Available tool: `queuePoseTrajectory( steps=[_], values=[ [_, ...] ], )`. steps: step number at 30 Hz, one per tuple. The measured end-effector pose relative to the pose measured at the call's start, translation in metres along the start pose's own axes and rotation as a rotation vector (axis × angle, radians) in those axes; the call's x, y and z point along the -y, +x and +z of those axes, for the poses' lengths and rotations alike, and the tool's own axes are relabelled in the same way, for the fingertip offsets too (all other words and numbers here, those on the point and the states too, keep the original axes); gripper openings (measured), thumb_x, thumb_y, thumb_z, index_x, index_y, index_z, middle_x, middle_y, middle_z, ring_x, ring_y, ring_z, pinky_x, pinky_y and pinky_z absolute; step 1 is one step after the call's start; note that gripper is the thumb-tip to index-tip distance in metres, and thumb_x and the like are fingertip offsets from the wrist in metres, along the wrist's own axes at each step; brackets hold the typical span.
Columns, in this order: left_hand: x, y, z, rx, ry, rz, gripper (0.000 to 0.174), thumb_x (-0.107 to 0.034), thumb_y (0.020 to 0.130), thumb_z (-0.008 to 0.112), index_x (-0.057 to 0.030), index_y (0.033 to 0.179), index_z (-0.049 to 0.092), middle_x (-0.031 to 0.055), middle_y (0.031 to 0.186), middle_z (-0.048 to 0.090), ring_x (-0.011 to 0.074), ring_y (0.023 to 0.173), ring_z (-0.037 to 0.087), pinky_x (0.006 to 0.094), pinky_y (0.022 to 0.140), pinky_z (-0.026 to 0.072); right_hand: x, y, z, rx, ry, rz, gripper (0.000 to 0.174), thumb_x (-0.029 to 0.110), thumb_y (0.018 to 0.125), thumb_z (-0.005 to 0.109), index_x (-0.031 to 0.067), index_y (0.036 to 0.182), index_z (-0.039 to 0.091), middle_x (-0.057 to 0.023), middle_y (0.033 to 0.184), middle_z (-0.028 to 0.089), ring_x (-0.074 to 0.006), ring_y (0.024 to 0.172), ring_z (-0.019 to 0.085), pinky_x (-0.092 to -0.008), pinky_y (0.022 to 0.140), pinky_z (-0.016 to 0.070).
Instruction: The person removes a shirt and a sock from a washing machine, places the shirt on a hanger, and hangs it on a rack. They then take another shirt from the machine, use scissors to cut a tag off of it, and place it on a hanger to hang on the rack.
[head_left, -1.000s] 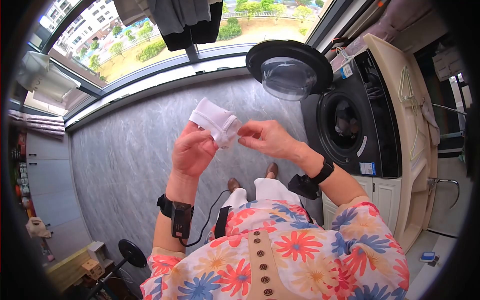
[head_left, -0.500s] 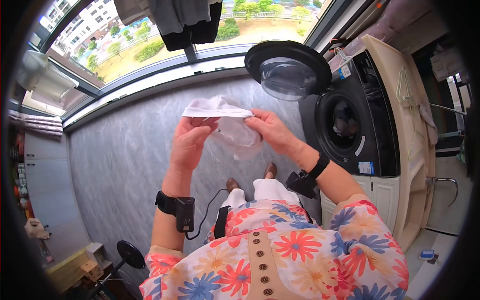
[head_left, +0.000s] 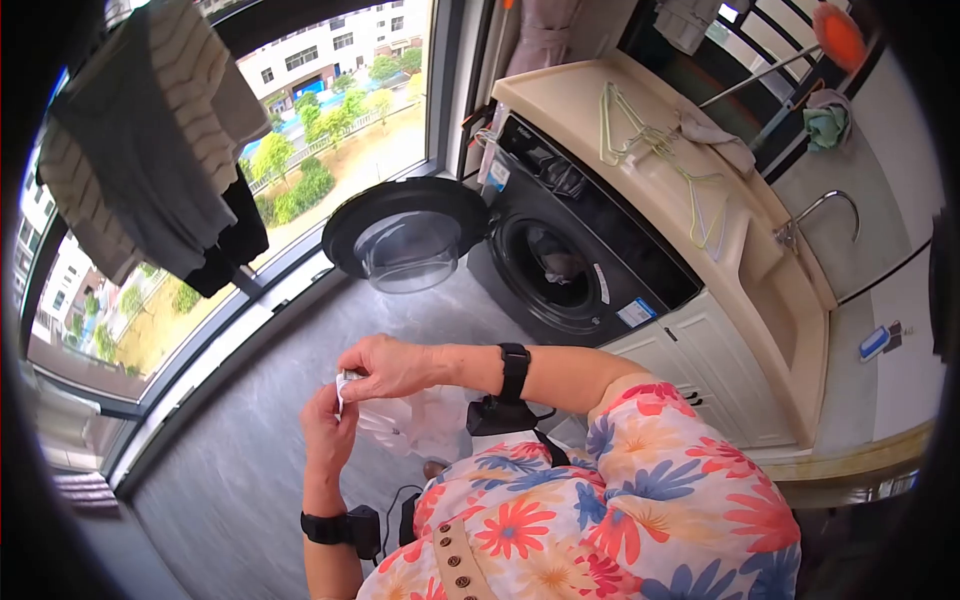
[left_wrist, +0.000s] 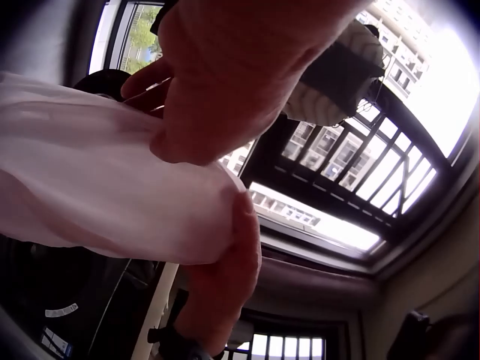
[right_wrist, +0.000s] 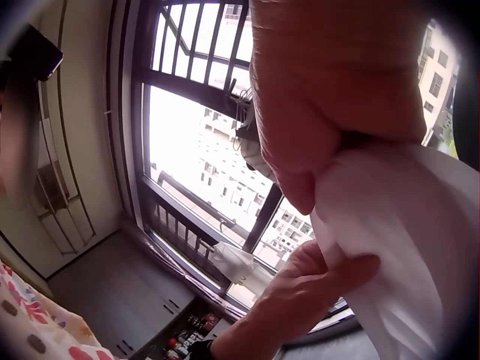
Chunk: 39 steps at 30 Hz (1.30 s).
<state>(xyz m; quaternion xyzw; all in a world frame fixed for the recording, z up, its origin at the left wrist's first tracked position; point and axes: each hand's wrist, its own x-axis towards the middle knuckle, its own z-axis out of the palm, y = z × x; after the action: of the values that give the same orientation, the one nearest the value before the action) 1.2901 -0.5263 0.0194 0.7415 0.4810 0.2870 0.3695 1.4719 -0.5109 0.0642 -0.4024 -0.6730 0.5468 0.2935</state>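
Observation:
A thin white cloth garment [head_left: 415, 420] with a hemmed edge hangs from both hands in front of the person's body. My left hand [head_left: 330, 435] pinches its edge between thumb and fingers. Just above it, my right hand [head_left: 385, 368] holds the same edge, the two hands close together. In the left wrist view the white cloth [left_wrist: 112, 180] stretches away to the left beneath my left hand [left_wrist: 225, 82]. From the right wrist, the left thumb lies over the cloth [right_wrist: 405, 232], below my right hand [right_wrist: 337, 82].
A black washing machine [head_left: 660, 262] stands to the right, its round door [head_left: 410, 232] swung open and laundry [head_left: 562, 265] in the drum. Green hangers [head_left: 630, 125] lie on the beige counter [head_left: 560, 80]. Clothes [head_left: 160, 130] hang by the window at left.
The head view has swung right toward the washing machine. The right hand has crossed leftward beside the left hand, and the garment, spread between them before, now hangs down from their grip.

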Motion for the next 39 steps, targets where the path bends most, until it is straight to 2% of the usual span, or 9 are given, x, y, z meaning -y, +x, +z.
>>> queuePoseTrajectory(
  steps=[12,15,18,21,23,26,30,35,39],
  values=[
    [-0.097,0.054,0.061,0.171,-0.170,0.020,0.021,-0.007,0.082,0.052,-0.0002,0.100,0.061,0.0017,0.070,0.052,0.0090,0.063,0.047,0.0220,0.058,0.0376,-0.031,-0.105,-0.149,-0.124,0.119,0.180,0.023,0.022,0.068,0.066,0.0019,0.080,0.064,-0.0065,0.066,0.058,-0.0121,0.060,0.052,-0.0269,0.056,0.0426],
    [-0.119,0.063,0.079,0.130,-0.342,-0.011,0.019,-0.007,0.083,0.052,0.0009,0.099,0.061,0.0013,0.073,0.056,0.0090,0.066,0.049,0.0215,0.061,0.0393,-0.047,-0.151,-0.217,-0.410,-0.142,0.142,0.020,0.018,0.072,0.063,0.0032,0.086,0.065,-0.0059,0.073,0.063,-0.0121,0.067,0.058,-0.0258,0.060,0.0461],
    [-0.131,0.071,0.087,0.119,-0.416,-0.049,0.019,-0.009,0.085,0.051,0.0023,0.097,0.061,0.0006,0.081,0.061,0.0071,0.075,0.052,0.0206,0.067,0.0410,-0.027,-0.239,-0.309,-0.901,-0.102,0.453,0.019,0.023,0.077,0.059,0.0047,0.078,0.064,-0.0035,0.069,0.061,-0.0081,0.058,0.058,-0.0236,0.049,0.0470],
    [-0.129,0.080,0.098,0.099,-0.398,-0.065,0.019,-0.009,0.085,0.052,0.0023,0.097,0.061,0.0009,0.079,0.061,0.0074,0.073,0.052,0.0207,0.067,0.0409,-0.075,-0.355,-0.398,-1.160,-0.774,0.663,0.019,0.023,0.071,0.058,0.0045,0.069,0.063,-0.0107,0.056,0.059,-0.0171,0.056,0.061,-0.0305,0.054,0.0463],
    [-0.131,0.085,0.105,0.103,-0.414,-0.088,0.019,-0.009,0.084,0.053,0.0023,0.095,0.062,0.0013,0.078,0.061,0.0076,0.072,0.052,0.0209,0.066,0.0413,-0.082,-0.388,-0.408,-1.132,-0.784,1.026,0.018,0.021,0.071,0.058,0.0043,0.068,0.062,-0.0043,0.052,0.057,-0.0139,0.047,0.057,-0.0287,0.048,0.0467],
    [-0.138,0.093,0.113,0.138,-0.343,-0.118,0.018,-0.009,0.083,0.054,0.0023,0.095,0.062,0.0013,0.077,0.061,0.0075,0.071,0.052,0.0209,0.064,0.0415,-0.099,-0.393,-0.407,-1.001,-0.901,1.210,0.018,0.021,0.066,0.060,0.0030,0.066,0.062,-0.0083,0.051,0.058,-0.0202,0.047,0.058,-0.0308,0.052,0.0481],
    [-0.139,0.100,0.118,0.163,-0.263,-0.093,0.018,-0.008,0.082,0.054,0.0024,0.095,0.062,0.0011,0.076,0.060,0.0071,0.070,0.052,0.0208,0.063,0.0415,-0.104,-0.401,-0.412,-1.078,-0.806,1.249,0.016,0.018,0.064,0.059,0.0029,0.064,0.061,-0.0101,0.051,0.058,-0.0233,0.050,0.059,-0.0324,0.056,0.0491],
    [-0.137,0.107,0.119,0.152,-0.309,-0.103,0.017,-0.009,0.082,0.055,0.0027,0.092,0.062,0.0007,0.074,0.060,0.0072,0.068,0.052,0.0211,0.062,0.0416,-0.084,-0.437,-0.395,-1.441,-1.020,0.980,0.012,0.016,0.067,0.055,0.0051,0.066,0.058,-0.0132,0.061,0.060,-0.0289,0.063,0.060,-0.0388,0.061,0.0477],
    [-0.140,0.110,0.120,0.170,-0.333,-0.112,0.016,-0.008,0.082,0.055,0.0026,0.091,0.062,0.0006,0.073,0.060,0.0074,0.068,0.052,0.0210,0.062,0.0416,-0.059,-0.456,-0.384,-1.256,-1.156,1.043,0.010,0.015,0.068,0.055,0.0059,0.070,0.056,-0.0146,0.065,0.059,-0.0327,0.064,0.058,-0.0405,0.059,0.0464]
  ],
)
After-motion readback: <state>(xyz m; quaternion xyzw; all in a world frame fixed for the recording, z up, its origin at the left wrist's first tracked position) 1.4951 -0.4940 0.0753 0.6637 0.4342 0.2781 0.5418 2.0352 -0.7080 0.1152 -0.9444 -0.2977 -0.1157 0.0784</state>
